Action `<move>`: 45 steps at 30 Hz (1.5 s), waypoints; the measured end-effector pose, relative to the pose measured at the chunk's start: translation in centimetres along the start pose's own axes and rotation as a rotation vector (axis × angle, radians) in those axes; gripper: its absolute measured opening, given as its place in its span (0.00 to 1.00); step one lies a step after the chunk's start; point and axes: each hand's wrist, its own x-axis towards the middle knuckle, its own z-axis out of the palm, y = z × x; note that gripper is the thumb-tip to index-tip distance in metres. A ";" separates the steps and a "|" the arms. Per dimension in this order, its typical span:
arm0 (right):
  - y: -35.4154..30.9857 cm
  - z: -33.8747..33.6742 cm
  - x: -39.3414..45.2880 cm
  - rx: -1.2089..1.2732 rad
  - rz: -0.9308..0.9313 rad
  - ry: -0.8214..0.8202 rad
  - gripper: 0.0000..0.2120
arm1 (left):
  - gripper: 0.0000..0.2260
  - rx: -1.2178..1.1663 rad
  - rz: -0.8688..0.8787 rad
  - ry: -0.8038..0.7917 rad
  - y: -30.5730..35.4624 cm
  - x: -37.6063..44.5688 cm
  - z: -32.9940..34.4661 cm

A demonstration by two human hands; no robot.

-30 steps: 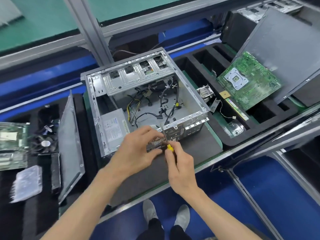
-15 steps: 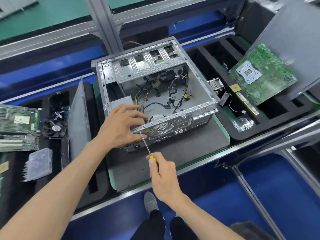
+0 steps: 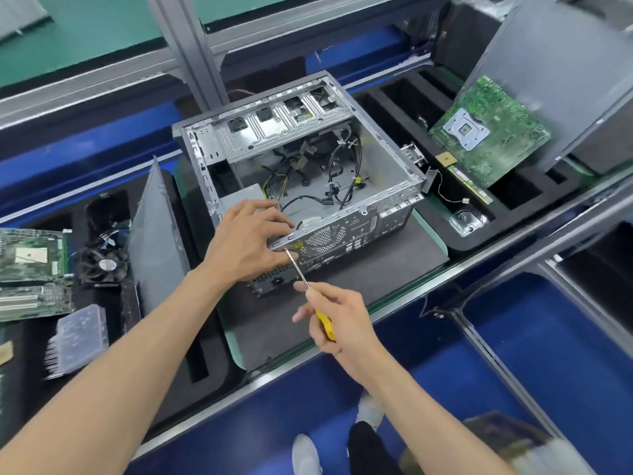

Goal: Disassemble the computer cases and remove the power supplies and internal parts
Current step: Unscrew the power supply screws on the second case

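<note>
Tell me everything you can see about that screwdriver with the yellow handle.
The screwdriver has a yellow, plastic-looking handle and a thin bare-metal shaft. The right hand grips the handle, mostly hiding it. It slants up and to the left, its tip at the upper edge of the computer case rear panel, beside the mesh grille and right by the left hand, which rests on the case. Whether the tip sits in a screw is not visible.

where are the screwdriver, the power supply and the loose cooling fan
screwdriver (image 3: 324, 324), head view, on the yellow handle in the right hand
power supply (image 3: 239, 197), head view, on its grey top inside the case
cooling fan (image 3: 104, 265), head view, on the hub, in the left foam tray
</note>
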 end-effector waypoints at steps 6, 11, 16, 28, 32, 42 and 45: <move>-1.1 -0.1 -0.1 0.211 0.223 -0.096 0.17 | 0.17 0.002 0.024 -0.016 0.2 -0.1 -0.3; -1.1 1.1 -0.5 -0.024 0.107 0.073 0.15 | 0.14 0.003 0.027 -0.051 0.3 -0.2 -0.5; -1.0 2.2 -0.9 -0.686 -0.274 0.358 0.12 | 0.12 0.003 0.019 -0.036 0.2 -0.2 -0.4; -2.3 2.2 -1.5 0.037 0.195 0.112 0.18 | 0.17 0.039 0.039 -0.066 0.3 -0.1 -0.5; -1.6 2.5 -1.3 -0.011 0.162 0.078 0.17 | 0.14 0.011 0.026 -0.053 0.2 -0.1 -0.4; 0.7 4.0 -1.5 -1.259 -0.382 0.492 0.10 | 0.17 0.019 0.042 -0.036 0.2 0.0 -0.2; 0.7 4.2 -1.2 -0.977 -0.343 0.473 0.11 | 0.17 0.020 0.047 -0.035 0.1 0.0 -0.1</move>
